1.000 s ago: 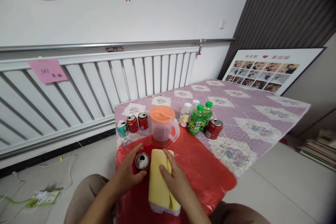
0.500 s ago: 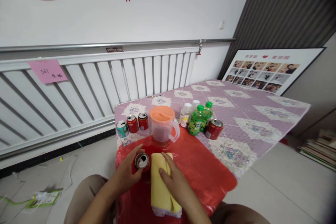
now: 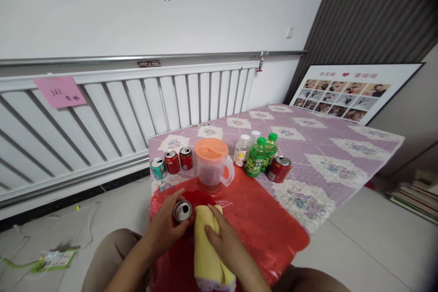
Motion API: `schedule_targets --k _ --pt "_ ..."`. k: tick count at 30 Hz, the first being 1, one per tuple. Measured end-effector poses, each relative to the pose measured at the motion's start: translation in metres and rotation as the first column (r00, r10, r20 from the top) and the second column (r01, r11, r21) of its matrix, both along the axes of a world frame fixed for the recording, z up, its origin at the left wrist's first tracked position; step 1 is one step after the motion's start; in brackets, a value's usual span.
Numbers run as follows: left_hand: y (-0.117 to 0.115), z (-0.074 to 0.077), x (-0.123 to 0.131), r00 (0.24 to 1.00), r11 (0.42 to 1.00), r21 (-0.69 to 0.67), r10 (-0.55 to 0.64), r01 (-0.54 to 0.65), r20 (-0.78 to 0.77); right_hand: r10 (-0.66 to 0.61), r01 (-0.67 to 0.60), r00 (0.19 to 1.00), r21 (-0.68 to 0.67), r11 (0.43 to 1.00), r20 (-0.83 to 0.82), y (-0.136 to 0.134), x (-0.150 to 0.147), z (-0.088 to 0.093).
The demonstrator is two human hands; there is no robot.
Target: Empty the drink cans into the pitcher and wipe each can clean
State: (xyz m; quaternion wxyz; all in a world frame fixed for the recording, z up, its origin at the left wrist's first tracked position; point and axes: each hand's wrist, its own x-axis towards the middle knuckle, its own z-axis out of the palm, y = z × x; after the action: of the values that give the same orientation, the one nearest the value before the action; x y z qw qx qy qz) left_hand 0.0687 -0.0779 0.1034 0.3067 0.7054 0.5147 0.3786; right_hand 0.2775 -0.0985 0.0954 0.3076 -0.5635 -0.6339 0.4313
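Observation:
My left hand (image 3: pixel 167 226) curves around an opened red drink can (image 3: pixel 183 212) standing on the red plastic sheet (image 3: pixel 260 219). Its thumb lies along the near side of the can. Just right of the can is a folded yellow towel (image 3: pixel 207 251) with a pale purple edge. My right hand (image 3: pixel 224 237) grips the towel from its right side, thumb on top; some fingers are hidden by the fold. Behind both stands a clear plastic pitcher (image 3: pixel 208 171) with an orange lid and a little brownish liquid at its bottom.
Left of the pitcher are a teal can (image 3: pixel 159 169) and two small red cans (image 3: pixel 172 162). To its right stand white-capped bottles (image 3: pixel 241 150), green-capped bottles (image 3: pixel 255 159) and a large red can (image 3: pixel 279 169). A floral tablecloth (image 3: pixel 325 141) covers the table; a radiator (image 3: pixel 191 100) runs behind.
The towel and my right hand have shifted slightly toward me and left. My left hand stays around the can, which appears very slightly further left.

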Motion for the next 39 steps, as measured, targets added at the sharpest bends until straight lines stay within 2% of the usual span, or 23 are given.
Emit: schedule_targets --k 5,9,17,20,26,33,39 --pt "0.001 0.013 -0.004 0.994 0.99 -0.102 -0.105 0.101 -0.036 -0.039 0.042 0.999 0.06 0.997 -0.038 0.006 0.002 0.011" --pt "0.002 0.016 -0.006 0.99 0.982 -0.128 -0.14 0.137 -0.011 -0.053 0.057 0.997 0.068 0.996 -0.06 0.009 0.0 0.019" --pt "0.003 0.016 -0.012 0.98 0.966 -0.166 -0.195 0.199 0.039 0.025 -0.025 1.0 0.01 1.0 0.008 0.006 0.002 0.002" --pt "0.001 0.013 -0.012 0.988 0.976 -0.151 -0.157 0.157 0.014 0.011 -0.011 1.0 0.028 1.0 0.007 0.005 0.005 0.006" --pt "-0.002 -0.003 -0.009 0.999 0.999 -0.031 0.014 -0.013 0.045 -0.026 0.03 0.999 0.11 0.993 -0.037 0.012 0.005 0.023" --pt "-0.004 -0.005 -0.005 0.997 0.998 -0.058 -0.024 0.028 0.071 0.017 -0.013 0.999 0.11 0.994 -0.032 0.021 0.0 0.019" --pt "-0.004 -0.006 -0.005 0.999 1.0 0.0 -0.017 0.017 0.038 0.013 -0.015 0.999 0.071 0.997 0.031 0.008 0.002 0.012"
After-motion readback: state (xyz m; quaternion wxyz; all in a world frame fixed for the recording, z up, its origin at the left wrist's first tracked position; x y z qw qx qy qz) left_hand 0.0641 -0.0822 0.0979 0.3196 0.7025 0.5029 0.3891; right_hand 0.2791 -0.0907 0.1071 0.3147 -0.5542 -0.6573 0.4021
